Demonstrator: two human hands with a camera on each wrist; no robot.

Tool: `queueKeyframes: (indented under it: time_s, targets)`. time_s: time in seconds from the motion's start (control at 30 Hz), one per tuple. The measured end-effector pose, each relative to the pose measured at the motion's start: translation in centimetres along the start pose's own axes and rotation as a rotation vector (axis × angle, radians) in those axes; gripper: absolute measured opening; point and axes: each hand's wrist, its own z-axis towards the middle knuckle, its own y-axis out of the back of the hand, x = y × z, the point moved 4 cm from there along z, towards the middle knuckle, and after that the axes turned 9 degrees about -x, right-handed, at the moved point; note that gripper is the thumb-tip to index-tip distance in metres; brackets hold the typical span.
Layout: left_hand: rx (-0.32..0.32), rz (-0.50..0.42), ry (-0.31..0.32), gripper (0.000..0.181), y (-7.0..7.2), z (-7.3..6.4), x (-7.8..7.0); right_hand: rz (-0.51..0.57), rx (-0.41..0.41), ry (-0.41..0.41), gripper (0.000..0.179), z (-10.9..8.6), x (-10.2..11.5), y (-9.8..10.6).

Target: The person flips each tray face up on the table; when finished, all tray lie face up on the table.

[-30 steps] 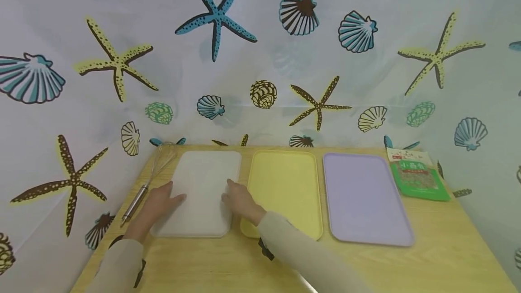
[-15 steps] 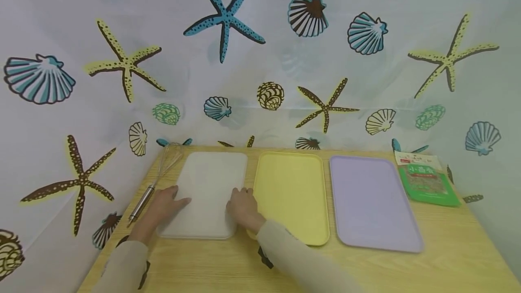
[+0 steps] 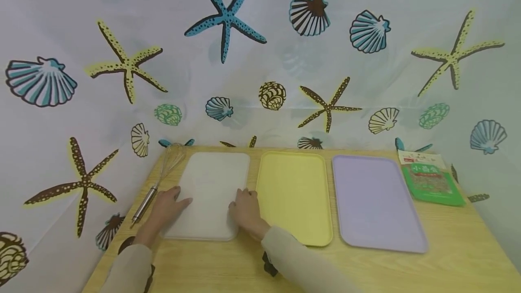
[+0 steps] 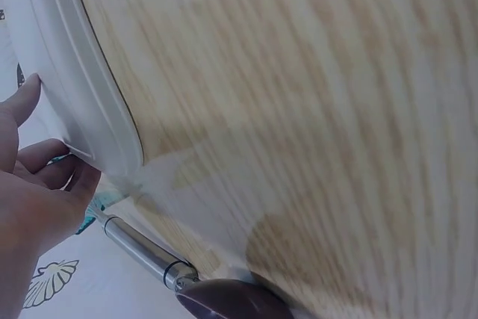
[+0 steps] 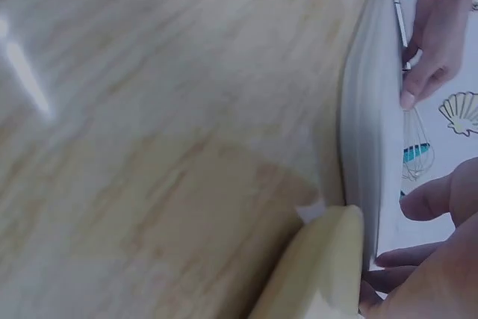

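Observation:
A white tray [image 3: 211,193] lies on the table at the left, with a hand at each side. My left hand [image 3: 166,207] holds its left edge, thumb over the top. In the left wrist view the bent fingers [image 4: 56,162] meet the tray's rim near a corner. My right hand [image 3: 246,211] holds the right edge, its fingers in the narrow gap beside the yellow tray [image 3: 295,198]. The right wrist view has these fingers [image 5: 403,259] against the white tray's outer wall, with the thumb above it. A whisk [image 3: 148,200] lies just left of my left hand.
Right of the yellow tray lies a purple tray [image 3: 378,202]. A green and white packet with a clear window [image 3: 431,180] rests at the back right corner. A patterned curtain [image 3: 244,71] rises behind the wooden table [image 3: 215,266].
The whole head view has shifted slightly. My right hand has slid a little rightward along the white tray, its fingers now down at the edge. The left hand stays at its edge.

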Motion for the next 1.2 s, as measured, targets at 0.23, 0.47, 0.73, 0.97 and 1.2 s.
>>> queueKeyframes:
  time_s: [0.23,0.47,0.73,0.97,1.2]
  targets:
    - [0.026,-0.052,0.029,0.073,0.0,0.1,0.1,0.264,-0.019,-0.093,0.044,0.2,-0.6,0.9]
    - [0.036,-0.109,0.04,0.076,0.6,-0.2,-0.1,0.478,-0.001,-0.137,0.06,0.5,-0.9,2.7]
    - [0.052,-0.225,0.04,0.077,0.4,-1.2,0.4,0.52,0.052,-0.132,0.056,1.3,-1.4,3.6]
    - [0.107,-0.298,0.098,0.08,0.3,-1.3,1.0,0.503,0.094,-0.149,0.065,1.8,-1.1,5.4]
    - [0.13,-0.301,0.033,0.084,0.3,-2.7,0.1,0.564,0.102,-0.171,0.068,2.2,-1.1,6.7]
